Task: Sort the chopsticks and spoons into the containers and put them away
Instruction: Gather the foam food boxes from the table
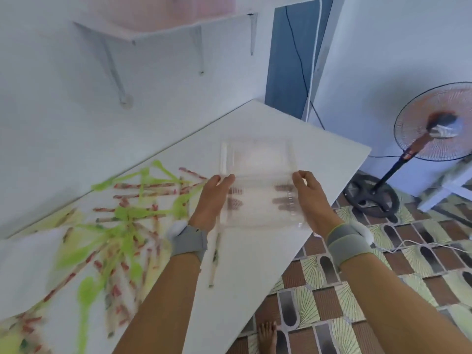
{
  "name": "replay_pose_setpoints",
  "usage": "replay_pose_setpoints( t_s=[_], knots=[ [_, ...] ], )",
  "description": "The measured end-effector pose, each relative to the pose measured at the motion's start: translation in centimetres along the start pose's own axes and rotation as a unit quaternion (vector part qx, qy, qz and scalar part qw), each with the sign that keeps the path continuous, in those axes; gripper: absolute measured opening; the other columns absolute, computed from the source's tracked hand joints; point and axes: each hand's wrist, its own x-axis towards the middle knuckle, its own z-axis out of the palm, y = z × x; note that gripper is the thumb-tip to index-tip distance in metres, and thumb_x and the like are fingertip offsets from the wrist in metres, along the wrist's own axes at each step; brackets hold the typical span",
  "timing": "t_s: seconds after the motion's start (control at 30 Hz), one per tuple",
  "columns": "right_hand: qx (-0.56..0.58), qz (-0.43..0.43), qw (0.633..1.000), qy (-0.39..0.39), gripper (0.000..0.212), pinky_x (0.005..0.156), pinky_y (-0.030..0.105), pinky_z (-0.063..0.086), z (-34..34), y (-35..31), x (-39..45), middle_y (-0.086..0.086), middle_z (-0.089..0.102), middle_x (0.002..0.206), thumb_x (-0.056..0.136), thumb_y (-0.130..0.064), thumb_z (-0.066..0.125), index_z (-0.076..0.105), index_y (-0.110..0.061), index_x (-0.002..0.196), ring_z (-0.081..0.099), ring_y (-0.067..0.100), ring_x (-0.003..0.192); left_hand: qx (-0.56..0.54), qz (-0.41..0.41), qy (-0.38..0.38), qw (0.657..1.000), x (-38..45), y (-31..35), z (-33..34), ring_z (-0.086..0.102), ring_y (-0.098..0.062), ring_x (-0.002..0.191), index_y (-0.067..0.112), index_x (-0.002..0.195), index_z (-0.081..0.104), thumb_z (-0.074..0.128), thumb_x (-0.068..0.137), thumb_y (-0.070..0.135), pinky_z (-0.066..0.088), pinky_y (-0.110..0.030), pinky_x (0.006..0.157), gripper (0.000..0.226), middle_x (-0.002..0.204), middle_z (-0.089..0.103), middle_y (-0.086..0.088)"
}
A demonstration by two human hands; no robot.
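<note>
Clear rectangular plastic container gripped at both side edges by left hand and right hand; bare white bench beyond grip, green plastic spoons and paper-wrapped chopsticks leftward.

A clear container sits between the left hand and the right hand, over the table. Left of it, spoons and wrapped chopsticks lie mixed on the table. A standing fan stands on the floor to the right.
</note>
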Motion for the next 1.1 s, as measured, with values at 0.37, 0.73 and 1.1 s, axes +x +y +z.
replay_pose_setpoints(
  t_s=[0.37,0.73,1.1],
  knots=[
    [-0.006,0.048,0.997,-0.061,0.020,0.071,0.042,0.060,-3.9,-6.3,17.1,0.017,0.069,0.118,0.106,-0.023,0.045,0.050,-0.018,0.125,0.074,0.044,0.090,-0.022,0.005,0.064,0.998,12.8,5.4,8.1,0.069,-0.029,0.061,0.005,0.113,0.062,0.061,0.099,0.030,0.056,-0.034,0.054,0.028,0.091,0.075,-0.015],
    [-0.092,0.030,0.982,-0.164,0.034,0.073,0.042,0.060,-3.8,-6.5,38.3,0.010,0.069,0.114,0.107,-0.030,0.046,0.054,-0.022,0.139,0.073,0.025,0.079,-0.034,-0.020,0.224,0.974,26.8,7.7,12.2,0.061,-0.020,0.069,0.014,0.101,0.064,0.058,0.100,0.038,0.056,-0.035,0.063,0.024,0.093,0.065,-0.004],
    [-0.208,0.027,0.951,-0.227,0.041,0.095,0.038,0.049,-2.9,-6.3,54.0,0.001,0.071,0.114,0.107,-0.029,0.045,0.050,-0.019,0.147,0.066,0.023,0.097,0.065,-0.045,0.342,0.936,36.0,5.8,16.6,0.055,-0.017,0.064,0.009,0.101,0.068,0.060,0.096,0.026,0.044,-0.026,0.062,0.019,0.076,0.063,0.001]
  ],
)
